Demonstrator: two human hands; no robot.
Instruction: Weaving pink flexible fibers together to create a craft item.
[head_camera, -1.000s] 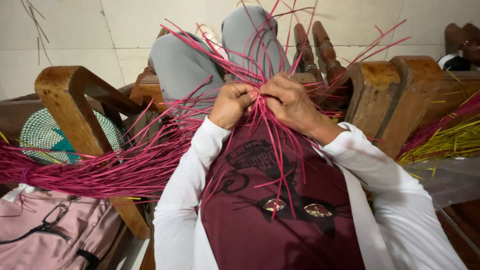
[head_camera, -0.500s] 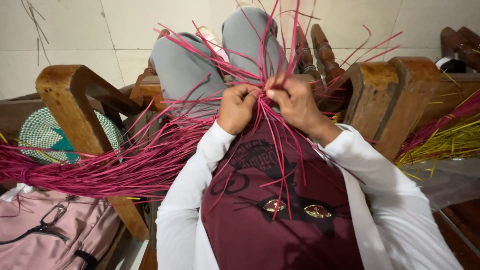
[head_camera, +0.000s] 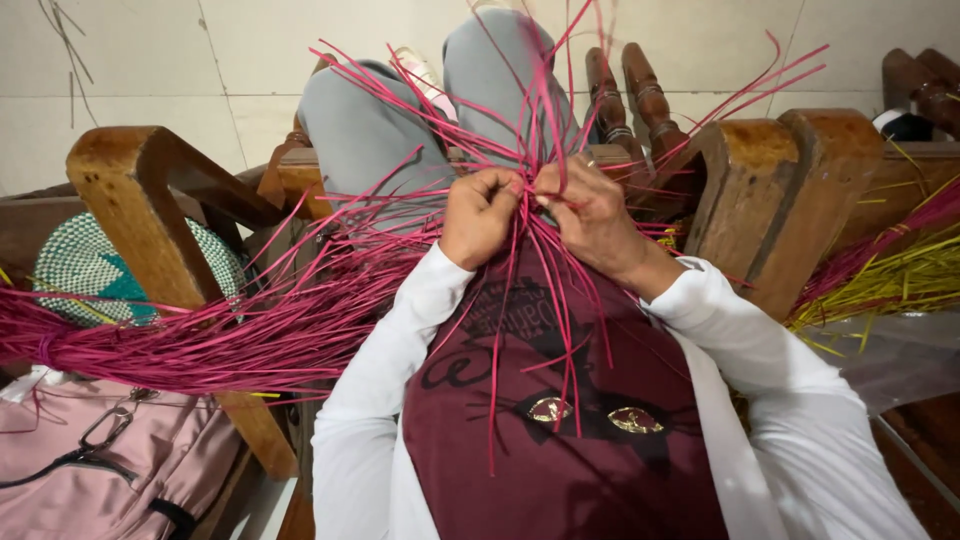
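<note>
Head view, looking down at the lap. Person sits in a wooden chair (head_camera: 130, 190), knees in grey trousers (head_camera: 370, 130) drawn up, dark red shirt (head_camera: 560, 440) with white sleeves.

Left hand (head_camera: 480, 215): clenched, fingers curled tight around a cluster of pink strips (head_camera: 530, 130) at the point where they cross. Right hand (head_camera: 590, 215): also closed, thumb and fingertips pinching strips just beside the left hand; the two hands touch or nearly touch. Cannot tell exactly which strand each finger holds.

Location of the work: the crossing point sits between the hands, above the chest and just in front of the knees. Free ends fan upward past the knees and hang down over the shirt. A long bundle of pink strips (head_camera: 180, 340) trails off to the person's left, across the chair arm.

Handling, judged: strips look thin, flat, light and springy; they hold a curve and splay when not pinned. Probably smooth, so liable to slip or kink if bent sharply. Best grip is close to the crossing, pinched flat between thumb and forefinger, not at the loose tips.

Surroundings: pink bag (head_camera: 90, 460) at lower left, a green-and-white woven piece (head_camera: 85, 270) behind the chair arm, yellow-green strips (head_camera: 890, 285) at right.
</note>
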